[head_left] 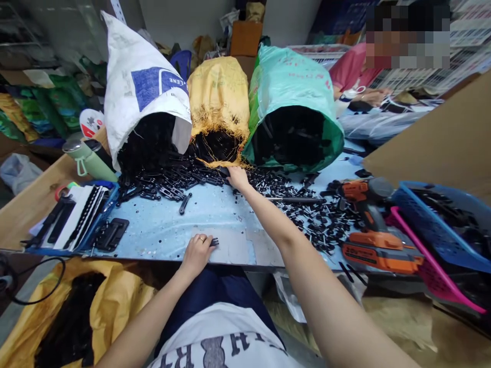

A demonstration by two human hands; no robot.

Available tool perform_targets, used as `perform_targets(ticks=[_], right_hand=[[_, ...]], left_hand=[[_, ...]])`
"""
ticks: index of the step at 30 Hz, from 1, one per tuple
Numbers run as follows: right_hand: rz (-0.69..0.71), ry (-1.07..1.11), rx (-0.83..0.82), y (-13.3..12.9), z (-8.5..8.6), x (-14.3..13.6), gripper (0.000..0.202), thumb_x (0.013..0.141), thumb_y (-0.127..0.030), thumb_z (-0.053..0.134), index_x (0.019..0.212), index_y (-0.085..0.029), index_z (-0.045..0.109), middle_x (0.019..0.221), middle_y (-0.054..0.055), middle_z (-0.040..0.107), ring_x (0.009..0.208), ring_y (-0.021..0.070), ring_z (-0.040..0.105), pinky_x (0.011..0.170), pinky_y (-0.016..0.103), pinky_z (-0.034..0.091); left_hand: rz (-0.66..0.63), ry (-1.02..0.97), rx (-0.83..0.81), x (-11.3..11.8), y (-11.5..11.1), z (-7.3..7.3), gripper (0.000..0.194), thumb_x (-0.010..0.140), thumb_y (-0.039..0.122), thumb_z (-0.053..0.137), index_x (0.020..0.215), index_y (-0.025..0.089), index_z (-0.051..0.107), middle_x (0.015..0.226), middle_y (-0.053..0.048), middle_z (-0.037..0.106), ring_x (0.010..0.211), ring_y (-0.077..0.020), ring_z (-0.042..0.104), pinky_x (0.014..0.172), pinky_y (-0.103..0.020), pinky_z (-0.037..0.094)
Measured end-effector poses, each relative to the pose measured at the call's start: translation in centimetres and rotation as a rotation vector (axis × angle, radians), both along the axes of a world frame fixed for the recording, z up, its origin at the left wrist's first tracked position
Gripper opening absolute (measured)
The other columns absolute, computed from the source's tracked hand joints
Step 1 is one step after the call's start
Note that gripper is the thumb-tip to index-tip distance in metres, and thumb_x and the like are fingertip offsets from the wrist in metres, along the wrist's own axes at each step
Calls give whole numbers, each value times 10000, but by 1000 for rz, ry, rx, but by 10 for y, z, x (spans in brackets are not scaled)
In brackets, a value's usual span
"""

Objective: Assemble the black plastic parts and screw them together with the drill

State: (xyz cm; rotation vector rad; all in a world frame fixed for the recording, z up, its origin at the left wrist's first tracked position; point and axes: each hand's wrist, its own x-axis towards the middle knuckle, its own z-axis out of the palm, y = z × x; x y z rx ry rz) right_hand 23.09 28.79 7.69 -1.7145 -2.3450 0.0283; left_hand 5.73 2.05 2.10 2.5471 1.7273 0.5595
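Note:
My left hand (198, 251) rests near the table's front edge, its fingers closed on a small black part (214, 242). Farther forward, my right hand (237, 177) reaches to the mouth of the yellow sack (219, 89), closed around a black piece (224, 172) that is partly hidden by the fingers. Long black parts (172, 179) lie in a pile left of my right hand, below the white sack (148, 82). Black pieces with metal pins (316, 214) are spread to its right, below the green sack (293, 76).
An orange and black power drill (374, 225) lies at the right beside a blue basket (441, 225) and a pink basket (433, 271). At the left are a tray of parts (111, 197) and a green bottle (90, 161). Another person's arm (351, 66) shows at the back right.

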Motion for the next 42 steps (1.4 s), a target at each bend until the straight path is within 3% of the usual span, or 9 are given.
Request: perform_targets(ticks=[6,11,18,23,28,31,35,39,42], right_hand=[[-63,-10,-16,-12,11,19,506,870,-169,396,1366,-87,335,1173,172,574,1088,273,479,913,379,375],[-142,-33,-80,-25,7,23,413,874,-330,460,1240,-139,469,1203,157,556,1106,265,479,893,371,405],[-174,42,-59,-31,23,7,389,802,-274,565,1147,-98,530,1041,178,623,1014,275,556,862,388,426],[138,702,31,-65,40,22,611,787,-392,582,1324,-225,343,980,49,618,892,192,593,820,348,473],[163,1246,-314,-130,15,61,583,625,-438,723,1089,-242,429,863,-9,576,754,156,598,685,327,520],[194,1060,-360,-179,-7,98,512,572,-392,772,953,-220,475,881,-1,566,787,154,586,713,314,506],[264,530,-322,-224,-18,130,317,706,-371,677,953,-202,573,941,60,619,871,211,587,804,379,475],[406,283,-231,-237,-22,104,454,776,-402,624,1187,-220,561,1147,117,599,1118,272,513,984,476,361],[389,459,-248,-235,-25,65,406,858,-409,518,1224,-238,553,1125,107,606,1073,243,548,980,466,379]], left_hand=[[35,-16,-2,-4,-1,-7,262,859,244,535,1098,145,570,927,-90,594,859,-221,526,741,-348,464],[62,-106,83,-5,-3,-19,256,873,277,513,1083,145,578,942,-98,604,869,-221,524,762,-357,462],[79,-144,205,-4,-5,-25,243,866,293,523,1046,143,587,910,-89,615,856,-216,540,775,-357,468],[77,-148,225,-4,-5,-25,230,862,285,525,1036,152,595,903,-89,615,856,-219,544,767,-350,467],[73,-145,183,-6,-3,-26,264,874,306,498,1060,144,594,911,-102,611,867,-232,532,762,-361,464],[43,-135,111,-10,-3,-25,281,886,288,464,1105,153,577,942,-106,601,898,-234,527,791,-379,465],[-9,-115,-1,-15,-2,-19,307,885,235,441,1163,160,548,986,-110,589,930,-233,529,819,-393,469],[3,-232,-49,-11,-3,-6,330,891,229,421,1197,162,526,1024,-120,581,962,-230,548,849,-405,476],[19,-463,-69,2,-6,8,346,903,253,416,1225,175,513,1075,-110,572,994,-205,556,879,-372,473]])
